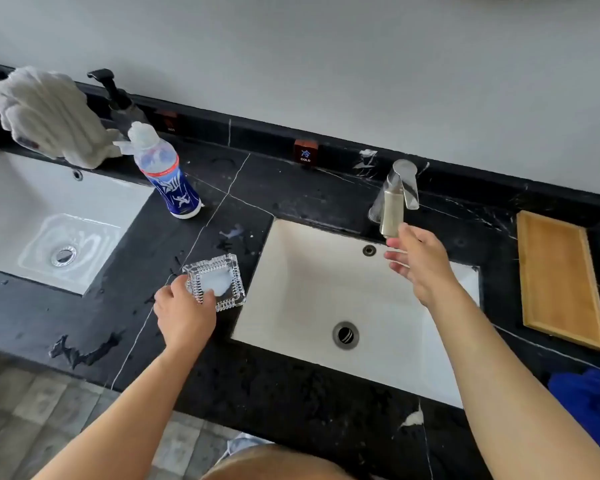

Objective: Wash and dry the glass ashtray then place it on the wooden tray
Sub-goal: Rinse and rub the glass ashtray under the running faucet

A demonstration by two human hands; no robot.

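Observation:
The square cut-glass ashtray [222, 278] rests on the black marble counter just left of the right-hand sink [312, 285], with white foam in its bowl. My left hand [182, 311] grips its near-left edge, fingers over the rim. My right hand [420, 263] hovers open over the sink, fingers spread just below the spout of the metal tap [397, 199]. No water stream is visible. The wooden tray [558, 275] lies empty at the far right of the counter.
A plastic bottle [165, 171] with a blue label stands behind the ashtray. A white towel [49, 112] and a black soap pump [113, 90] sit near the left sink [32, 216]. A blue cloth [589, 396] lies at the counter's right front. Wet patches dot the counter.

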